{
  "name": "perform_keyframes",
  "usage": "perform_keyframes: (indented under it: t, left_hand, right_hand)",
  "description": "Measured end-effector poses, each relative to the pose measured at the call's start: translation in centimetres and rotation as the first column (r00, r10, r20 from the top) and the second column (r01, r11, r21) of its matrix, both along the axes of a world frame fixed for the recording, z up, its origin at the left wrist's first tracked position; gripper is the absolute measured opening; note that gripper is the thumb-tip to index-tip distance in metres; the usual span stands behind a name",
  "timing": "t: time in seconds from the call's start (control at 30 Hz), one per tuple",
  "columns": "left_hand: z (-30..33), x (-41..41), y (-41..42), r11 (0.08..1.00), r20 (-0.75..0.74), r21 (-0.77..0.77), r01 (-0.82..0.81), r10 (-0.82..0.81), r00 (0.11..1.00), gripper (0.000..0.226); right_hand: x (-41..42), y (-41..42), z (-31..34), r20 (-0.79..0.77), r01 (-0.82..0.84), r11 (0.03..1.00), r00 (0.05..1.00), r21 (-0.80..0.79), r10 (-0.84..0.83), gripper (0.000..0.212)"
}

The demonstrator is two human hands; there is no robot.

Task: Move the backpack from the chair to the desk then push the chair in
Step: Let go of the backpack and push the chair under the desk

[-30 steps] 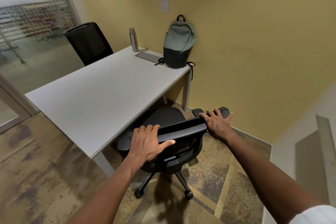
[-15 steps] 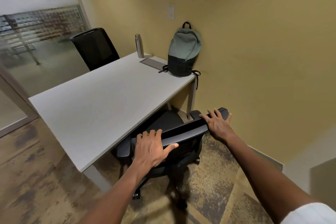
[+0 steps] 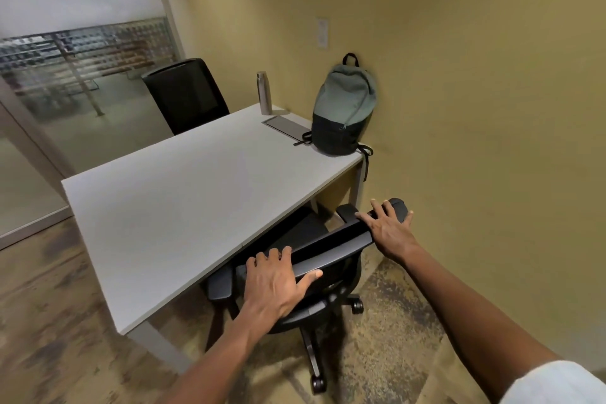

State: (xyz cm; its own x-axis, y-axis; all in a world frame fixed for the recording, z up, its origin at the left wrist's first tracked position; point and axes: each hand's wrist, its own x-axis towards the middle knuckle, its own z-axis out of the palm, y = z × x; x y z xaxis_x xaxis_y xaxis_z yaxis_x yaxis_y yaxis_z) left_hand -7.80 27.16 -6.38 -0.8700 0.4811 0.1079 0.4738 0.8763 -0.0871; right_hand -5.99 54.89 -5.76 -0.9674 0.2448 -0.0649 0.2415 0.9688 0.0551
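Head view: the backpack [image 3: 344, 108] sits upright on the counter [image 3: 183, 207] at the far corner by the wall, first half done. Both grips clamp the chair [image 3: 328, 246] backrest, left hand [image 3: 278, 285] and right hand [image 3: 390, 229] wrapped over its top edge. The seat has slid further under (nearly tucked), so a short push remains.

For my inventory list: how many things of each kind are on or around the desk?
Chairs: 2
Backpack: 1
Bottle: 1
Flat grey device: 1
Desk: 1
Total: 6
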Motion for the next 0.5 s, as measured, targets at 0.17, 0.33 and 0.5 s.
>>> perform_keyframes:
  t: [0.17,0.33,0.5]
  left_hand:
    - [0.0,-1.2,1.9,0.999,0.003,-0.027,-0.030,0.030,1.000,0.101]
    - [0.0,-3.2,2.8,0.999,0.018,-0.023,-0.035,0.035,0.999,0.100]
    - [0.0,-5.7,3.4,0.999,0.036,-0.025,-0.039,0.040,0.999,0.100]
  right_hand:
    - [-2.4,2.1,-0.2,0.011,-0.022,1.000,1.000,0.009,0.022,0.080]
    - [-5.0,2.9,-0.2,0.038,-0.022,1.000,0.999,-0.001,0.022,0.078]
    - [-7.9,3.9,-0.7,0.039,-0.048,0.998,0.998,-0.045,0.050,0.080]
